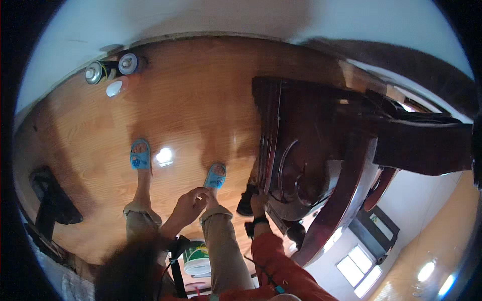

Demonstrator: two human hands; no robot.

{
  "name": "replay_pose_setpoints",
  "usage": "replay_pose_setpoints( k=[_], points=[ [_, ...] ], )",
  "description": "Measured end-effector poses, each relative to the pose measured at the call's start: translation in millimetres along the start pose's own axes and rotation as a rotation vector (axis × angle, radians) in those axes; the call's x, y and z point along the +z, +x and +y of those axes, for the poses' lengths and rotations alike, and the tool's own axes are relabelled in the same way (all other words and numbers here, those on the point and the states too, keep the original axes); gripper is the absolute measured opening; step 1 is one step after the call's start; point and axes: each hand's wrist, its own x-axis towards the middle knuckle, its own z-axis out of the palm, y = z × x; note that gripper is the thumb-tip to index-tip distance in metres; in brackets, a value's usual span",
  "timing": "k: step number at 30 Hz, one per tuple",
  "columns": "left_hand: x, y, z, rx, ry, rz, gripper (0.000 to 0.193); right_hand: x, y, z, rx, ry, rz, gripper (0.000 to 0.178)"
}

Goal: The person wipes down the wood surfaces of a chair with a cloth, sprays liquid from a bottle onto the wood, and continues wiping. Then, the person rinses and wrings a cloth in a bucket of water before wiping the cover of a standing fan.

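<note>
My left hand point(190, 204) hangs in front of my body above the floor, its fingers curled in and the fingertips pressed together. Whatever may be between them is too small to make out. To the right, my right hand point(259, 202) is closed against the lower edge of a large, dark, glossy wooden piece of furniture point(314, 130) with curved carving. A black, soft-looking bundle, seemingly a cloth point(245, 200), sticks out on the left side of that hand. Part of the right hand's fingers is hidden.
My feet, in blue slippers point(140, 154), stand on the wood-look floor point(95, 130). A white bucket with a green label point(196, 257) is behind my legs. Two cans point(94, 73) and a white round object point(115, 89) are near the far wall. A black stand point(52, 200) is at left.
</note>
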Motion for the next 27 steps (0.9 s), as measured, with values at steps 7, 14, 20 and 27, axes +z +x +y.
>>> replay_pose_setpoints(
  k=[7, 14, 20, 27],
  points=[
    [26.6, 16.0, 77.6, -0.186, -1.055, -0.111, 0.054, -215.8, -49.8, -152.2, -0.152, 0.7, -0.181, 0.05],
    [25.4, 131.1, 160.8, 0.152, -0.624, 0.165, 0.037, -416.6, -93.5, -73.0, -0.383, 0.23, 0.429, 0.047],
    [33.5, 292.5, 226.1, 0.606, 0.136, 0.24, 0.052, -384.6, -71.0, -25.6, -0.475, 0.02, 0.602, 0.052],
    [178.2, 276.9, 145.1, 0.568, -0.194, 0.573, 0.043, -395.7, -72.4, -11.8, -0.479, -0.013, 0.624, 0.061]
  ],
)
